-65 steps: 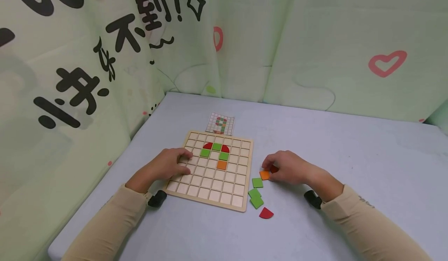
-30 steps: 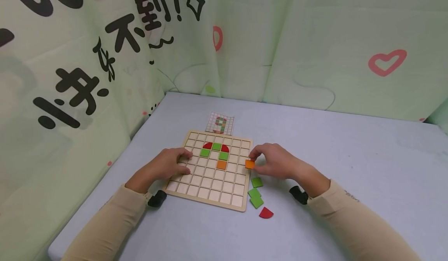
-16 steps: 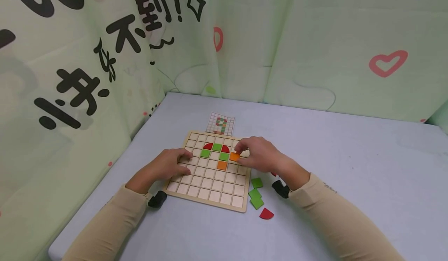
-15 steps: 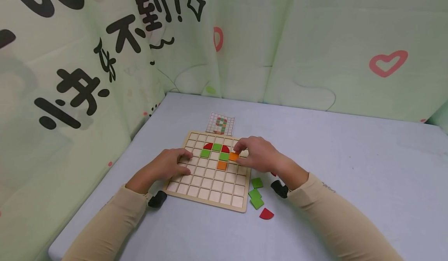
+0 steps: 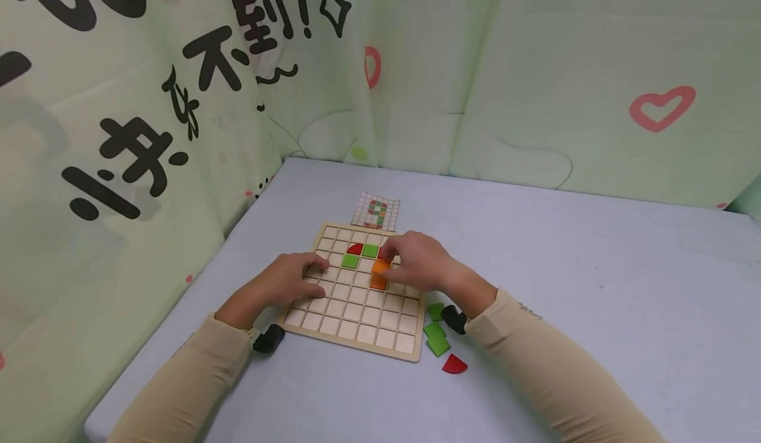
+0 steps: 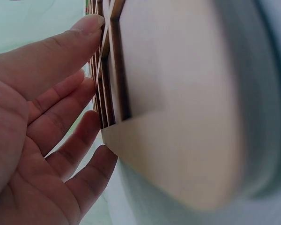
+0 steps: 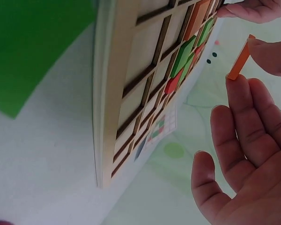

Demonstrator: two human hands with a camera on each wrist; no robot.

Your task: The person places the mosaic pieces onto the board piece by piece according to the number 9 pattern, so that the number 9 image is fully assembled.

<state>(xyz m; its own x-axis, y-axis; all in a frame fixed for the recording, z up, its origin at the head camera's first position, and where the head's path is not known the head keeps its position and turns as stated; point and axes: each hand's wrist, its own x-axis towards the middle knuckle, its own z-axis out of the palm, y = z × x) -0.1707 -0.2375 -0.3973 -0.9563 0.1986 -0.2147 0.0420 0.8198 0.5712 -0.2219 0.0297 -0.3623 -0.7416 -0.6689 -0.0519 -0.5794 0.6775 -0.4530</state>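
Observation:
My right hand (image 5: 423, 262) pinches an orange square tile (image 7: 240, 61) between thumb and fingertip, above the wooden grid board (image 5: 351, 312). In the head view this tile covers a green one, with another orange tile (image 5: 378, 282) just below it on the board. A red quarter-circle tile (image 5: 355, 249) and green square tiles (image 5: 350, 261) lie in the grid. My left hand (image 5: 291, 279) rests at the board's left edge, fingers loosely bent; in the left wrist view its thumb and fingertips (image 6: 91, 23) touch the board.
Behind the board lies a small pattern card (image 5: 385, 210) with a coloured grid figure. Several loose green tiles (image 5: 438, 345) and a red quarter-circle tile (image 5: 455, 364) lie on the white table right of the board. A printed curtain (image 5: 535, 86) closes off the back and left.
The right hand has picked up the orange tile from the table beside the board and carried it left over the grid. The left hand has stayed at the board's edge.

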